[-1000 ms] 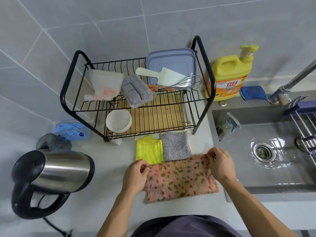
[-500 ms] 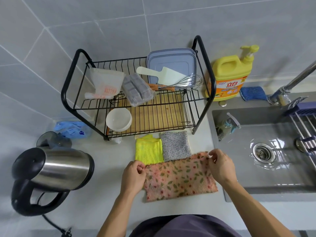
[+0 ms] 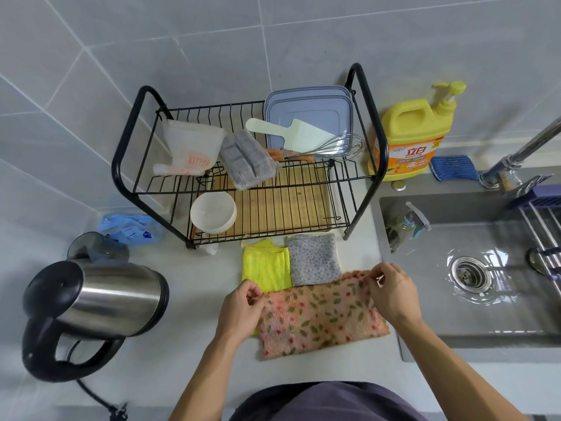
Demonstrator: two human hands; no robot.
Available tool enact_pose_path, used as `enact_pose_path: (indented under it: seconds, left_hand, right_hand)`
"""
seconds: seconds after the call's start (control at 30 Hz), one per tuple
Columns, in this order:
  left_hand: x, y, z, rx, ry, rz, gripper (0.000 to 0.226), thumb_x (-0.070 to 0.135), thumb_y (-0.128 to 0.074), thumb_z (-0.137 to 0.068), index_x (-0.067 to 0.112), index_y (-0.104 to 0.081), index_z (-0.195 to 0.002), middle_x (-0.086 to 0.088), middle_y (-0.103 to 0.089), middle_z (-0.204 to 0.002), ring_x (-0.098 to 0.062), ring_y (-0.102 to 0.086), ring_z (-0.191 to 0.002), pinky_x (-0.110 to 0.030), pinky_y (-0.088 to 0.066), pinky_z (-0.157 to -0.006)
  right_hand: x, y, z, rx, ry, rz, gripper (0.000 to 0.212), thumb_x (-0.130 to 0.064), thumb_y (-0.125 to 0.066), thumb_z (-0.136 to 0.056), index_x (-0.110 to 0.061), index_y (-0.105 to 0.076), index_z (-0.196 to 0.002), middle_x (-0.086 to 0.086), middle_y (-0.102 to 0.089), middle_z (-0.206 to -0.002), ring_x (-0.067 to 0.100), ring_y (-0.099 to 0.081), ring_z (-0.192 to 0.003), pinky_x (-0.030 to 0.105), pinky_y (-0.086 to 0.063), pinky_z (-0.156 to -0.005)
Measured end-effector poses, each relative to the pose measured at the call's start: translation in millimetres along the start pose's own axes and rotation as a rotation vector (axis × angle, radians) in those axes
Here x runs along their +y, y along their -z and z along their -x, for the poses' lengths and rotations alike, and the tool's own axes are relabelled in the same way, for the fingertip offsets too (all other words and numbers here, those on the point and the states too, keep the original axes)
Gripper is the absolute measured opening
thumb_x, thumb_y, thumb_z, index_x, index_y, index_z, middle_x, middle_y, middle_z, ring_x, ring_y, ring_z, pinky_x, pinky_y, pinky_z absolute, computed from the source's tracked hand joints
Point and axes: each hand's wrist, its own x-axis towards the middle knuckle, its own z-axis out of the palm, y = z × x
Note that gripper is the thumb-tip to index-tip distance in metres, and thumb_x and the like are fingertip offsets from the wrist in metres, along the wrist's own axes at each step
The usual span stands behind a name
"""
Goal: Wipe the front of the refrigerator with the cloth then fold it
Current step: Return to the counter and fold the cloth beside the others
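Pinch grip, left hand (image 3: 239, 308) and right hand (image 3: 394, 294), on cloth (image 3: 321, 314) corners.

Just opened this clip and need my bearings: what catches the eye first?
The pink floral cloth lies centre front on the counter, its far corners pinched by the left hand and right hand. A bright yellow detergent bottle stands back right beside the sink; a steel kettle sits far left.

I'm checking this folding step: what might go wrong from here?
The floral cloth lies right beside the sink; a tug from the right hand might drop its end into the wet basin. Its far edge overlaps the yellow cloth and grey cloth, so folding may drag them.
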Motion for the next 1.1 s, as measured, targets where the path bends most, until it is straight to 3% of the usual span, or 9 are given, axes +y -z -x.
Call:
enact_pose_path:
  seconds: [0.2, 0.33, 0.43, 0.53, 0.67, 0.87, 0.97, 1.03, 1.1]
  left_hand:
    - [0, -6, 3, 0.001, -0.067, -0.031, 0.006, 0.009, -0.069, -0.096, 0.015, -0.067, -0.097, 0.01, -0.062, -0.101, 0.013, -0.062, -0.079, -0.004, -0.043, -0.067]
    - [-5, -12, 3, 0.021, -0.124, -0.053, 0.014, 0.009, -0.073, -0.093, 0.02, -0.065, -0.09, 0.012, -0.056, -0.103, 0.01, -0.058, -0.086, -0.002, -0.04, -0.074]
    - [-6, -15, 2, 0.002, -0.115, -0.07, 0.021, 0.013, -0.072, -0.093, 0.025, -0.066, -0.108, 0.012, -0.061, -0.103, 0.0, -0.063, -0.088, -0.013, -0.048, -0.077]
    - [-4, -17, 4, -0.004, -0.087, -0.117, 0.025, 0.017, -0.069, -0.094, 0.023, -0.068, -0.118, 0.009, -0.066, -0.106, -0.009, -0.063, -0.091, -0.025, -0.052, -0.083]
    - [-4, -16, 10, 0.01, -0.108, -0.139, 0.006, 0.02, -0.071, -0.089, 0.022, -0.068, -0.094, 0.01, -0.057, -0.101, -0.003, -0.056, -0.083, -0.021, -0.044, -0.075]
    - [-3, -12, 25, -0.018, -0.125, -0.031, 0.015, 0.021, -0.068, -0.09, 0.026, -0.055, -0.087, 0.013, -0.062, -0.09, 0.001, -0.057, -0.082, -0.012, -0.039, -0.068]
    - [-4, -6, 31, -0.026, -0.09, 0.076, 0.015, 0.016, -0.064, -0.097, 0.031, -0.062, -0.094, 0.019, -0.068, -0.083, 0.007, -0.061, -0.066, -0.021, -0.046, -0.066]
    - [-8, 0, 33, -0.016, -0.093, 0.107, 0.022, 0.013, -0.063, -0.1, 0.031, -0.07, -0.109, 0.02, -0.071, -0.1, 0.013, -0.065, -0.083, -0.017, -0.051, -0.078]
    - [-12, 7, 33, -0.005, -0.105, 0.1, 0.026, 0.01, -0.065, -0.099, 0.026, -0.074, -0.117, 0.012, -0.073, -0.114, 0.001, -0.066, -0.107, -0.017, -0.048, -0.092]
  right_hand:
    - [-7, 7, -9, -0.021, -0.014, 0.02, 0.007, -0.005, -0.075, -0.086, -0.012, -0.073, -0.083, -0.002, -0.066, -0.094, 0.026, -0.062, -0.082, 0.04, -0.056, -0.073]
    - [-11, 2, -5, -0.077, 0.083, 0.045, 0.016, -0.005, -0.075, -0.084, -0.015, -0.067, -0.074, -0.006, -0.065, -0.086, 0.027, -0.063, -0.08, 0.037, -0.052, -0.069]
    - [-9, -4, 0, -0.092, 0.106, 0.037, 0.018, -0.006, -0.073, -0.086, -0.014, -0.06, -0.077, 0.001, -0.064, -0.083, 0.026, -0.058, -0.079, 0.035, -0.047, -0.066]
    - [-7, -5, 5, -0.094, 0.07, -0.001, 0.005, -0.012, -0.069, -0.095, -0.013, -0.066, -0.098, 0.004, -0.07, -0.096, 0.027, -0.063, -0.084, 0.039, -0.054, -0.072]
    - [-2, -7, 12, -0.15, 0.05, 0.01, 0.038, -0.018, -0.069, -0.098, -0.014, -0.066, -0.136, 0.009, -0.07, -0.117, 0.028, -0.067, -0.101, 0.041, -0.055, -0.091]
    - [-3, -7, 21, -0.11, 0.072, -0.016, 0.006, -0.019, -0.076, -0.093, -0.017, -0.072, -0.098, -0.001, -0.061, -0.104, 0.025, -0.06, -0.099, 0.034, -0.049, -0.081]
    - [-6, 1, 28, -0.112, 0.049, -0.125, 0.015, -0.023, -0.074, -0.094, -0.022, -0.06, -0.09, -0.006, -0.063, -0.092, 0.021, -0.059, -0.089, 0.034, -0.046, -0.073]
    - [-7, 7, 33, -0.135, -0.005, -0.297, 0.017, -0.021, -0.072, -0.095, -0.021, -0.056, -0.088, -0.004, -0.062, -0.082, 0.02, -0.059, -0.08, 0.033, -0.048, -0.067]
    - [-7, 13, 38, -0.113, -0.042, -0.473, 0.014, -0.017, -0.073, -0.096, -0.022, -0.061, -0.092, -0.002, -0.066, -0.082, 0.021, -0.064, -0.082, 0.03, -0.049, -0.067]
